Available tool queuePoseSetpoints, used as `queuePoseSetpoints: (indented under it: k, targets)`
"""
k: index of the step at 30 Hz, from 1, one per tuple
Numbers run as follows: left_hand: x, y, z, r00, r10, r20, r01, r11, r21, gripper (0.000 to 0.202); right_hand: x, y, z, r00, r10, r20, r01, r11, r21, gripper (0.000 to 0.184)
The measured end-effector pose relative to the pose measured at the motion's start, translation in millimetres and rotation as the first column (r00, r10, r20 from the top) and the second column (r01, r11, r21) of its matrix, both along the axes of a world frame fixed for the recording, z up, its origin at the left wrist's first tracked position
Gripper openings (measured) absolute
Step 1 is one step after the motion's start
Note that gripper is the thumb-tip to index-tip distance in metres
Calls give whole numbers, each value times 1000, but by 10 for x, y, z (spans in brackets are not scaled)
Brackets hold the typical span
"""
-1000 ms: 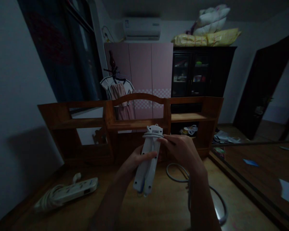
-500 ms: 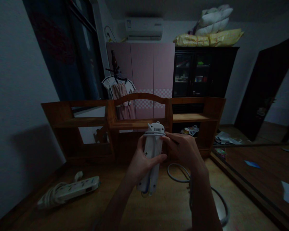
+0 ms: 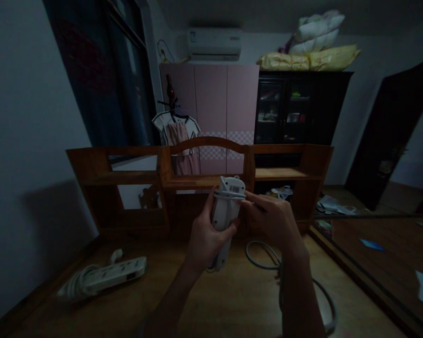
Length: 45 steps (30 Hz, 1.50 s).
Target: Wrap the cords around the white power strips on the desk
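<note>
My left hand [image 3: 206, 237] is wrapped round the middle of a white power strip [image 3: 227, 202] held upright in front of me. Its grey cord [image 3: 268, 263] is looped round the strip's top end. My right hand [image 3: 273, 220] pinches that cord against the strip just below the top. The rest of the cord trails in a loop on the wooden desk [image 3: 232, 300] under my right forearm.
A second power strip [image 3: 109, 276] with a bundled cord lies on the desk at the left. A wooden shelf unit [image 3: 204, 180] stands along the desk's back. Behind are a pink wardrobe [image 3: 211, 108], a dark cabinet [image 3: 296, 105] and a doorway at the right.
My left hand has slid up the strip and closed more fully round it. The strip has risen slightly and my right hand keeps its pinch on the cord at the top.
</note>
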State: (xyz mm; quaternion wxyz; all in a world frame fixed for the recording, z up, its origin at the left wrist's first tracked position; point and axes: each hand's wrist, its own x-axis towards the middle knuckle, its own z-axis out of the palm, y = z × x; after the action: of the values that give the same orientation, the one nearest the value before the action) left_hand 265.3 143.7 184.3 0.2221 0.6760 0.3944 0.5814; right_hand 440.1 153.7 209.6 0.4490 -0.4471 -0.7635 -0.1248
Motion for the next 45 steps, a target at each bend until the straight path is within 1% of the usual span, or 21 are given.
queuePoseSetpoints:
  k: [7, 13, 15, 19, 22, 25, 28, 33, 36, 38, 41, 45]
  targets:
    - [-37, 47, -24, 996, 30, -88, -27, 999, 41, 87, -5, -22, 4, 1000, 3, -13, -3, 1000, -5, 31]
    - [31, 57, -65, 998, 32, -47, -31, 999, 30, 81, -15, -25, 12, 999, -36, 27, 36, 999, -14, 32]
    - [61, 47, -74, 998, 58, -13, -57, 998, 38, 77, -18, -21, 15, 997, -54, 47, 55, 998, -20, 32]
    - [101, 14, -81, 991, 134, 28, -136, 988, 68, 62, -25, -22, 20, 997, -55, 55, 57, 998, -23, 30]
    - [89, 5, -78, 991, 133, -1, -132, 988, 78, 57, -32, -42, 23, 997, -51, 53, 51, 999, -11, 31]
    - [44, 22, -73, 987, 141, -76, -136, 988, 73, 55, -42, -64, 23, 994, -78, 76, 78, 997, -2, 32]
    - [-2, 42, -71, 967, 192, -169, -185, 981, 58, 57, -58, -80, 21, 987, -116, 108, 115, 993, 11, 30]
    - [-41, 38, -72, 924, 267, -273, -248, 963, 100, 68, -91, -112, 27, 978, -156, 139, 152, 988, 41, 30]
    - [-41, 33, -92, 884, 292, -365, -272, 956, 107, 77, -98, -140, 38, 969, -185, 163, 181, 983, 44, 29]
    - [-38, 40, -110, 861, 294, -415, -272, 956, 113, 77, -95, -153, 45, 964, -199, 175, 195, 980, 40, 29]
    - [-38, 64, -127, 870, 283, -405, -252, 959, 128, 76, -89, -156, 47, 965, -201, 170, 198, 980, 33, 28]
    - [-56, 87, -121, 893, 273, -356, -235, 961, 148, 82, -95, -142, 39, 974, -170, 149, 168, 985, 27, 29]
